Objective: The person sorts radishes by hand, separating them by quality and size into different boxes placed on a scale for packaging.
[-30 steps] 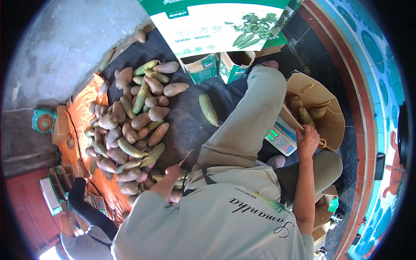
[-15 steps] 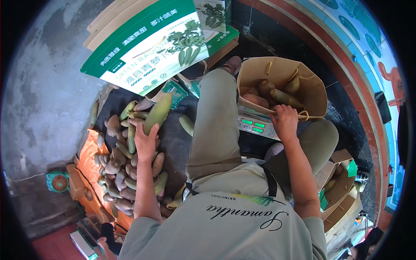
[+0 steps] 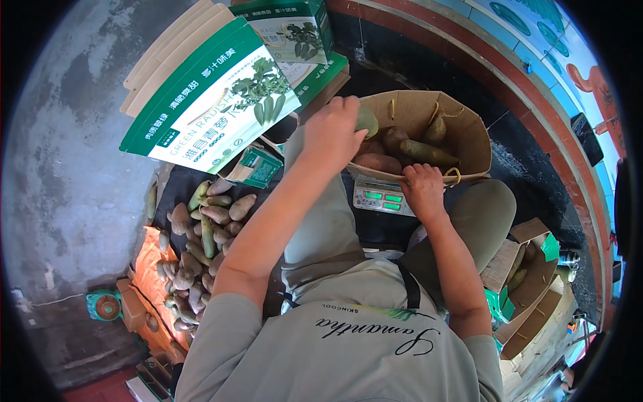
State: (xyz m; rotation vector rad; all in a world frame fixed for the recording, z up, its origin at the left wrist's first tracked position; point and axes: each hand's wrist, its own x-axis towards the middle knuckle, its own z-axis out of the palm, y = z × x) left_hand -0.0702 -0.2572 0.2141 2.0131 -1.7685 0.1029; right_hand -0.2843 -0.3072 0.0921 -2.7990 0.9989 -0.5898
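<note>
A green radish (image 3: 366, 121) is gripped in my left hand (image 3: 335, 137), at the left rim of an open cardboard box (image 3: 475, 144). Inside that box lie several radishes and brownish roots, among them a long green radish (image 3: 429, 153) and a reddish one (image 3: 378, 163). My right hand (image 3: 424, 191) rests with its fingers curled over the box's near edge, beside a yellow cord handle (image 3: 453, 177). The box sits on a digital scale (image 3: 382, 198) with lit green displays, between my knees.
To the left, a heap of radishes (image 3: 201, 234) lies on dark cloth and an orange sheet (image 3: 149, 268). Printed green-and-white cartons (image 3: 221, 100) stand stacked at the far left. Another open box (image 3: 529, 295) holding radishes is at the right, beside my leg.
My left hand has carried the green radish from above the heap rightward to the box's left rim. My right hand stays on the box's near edge.
</note>
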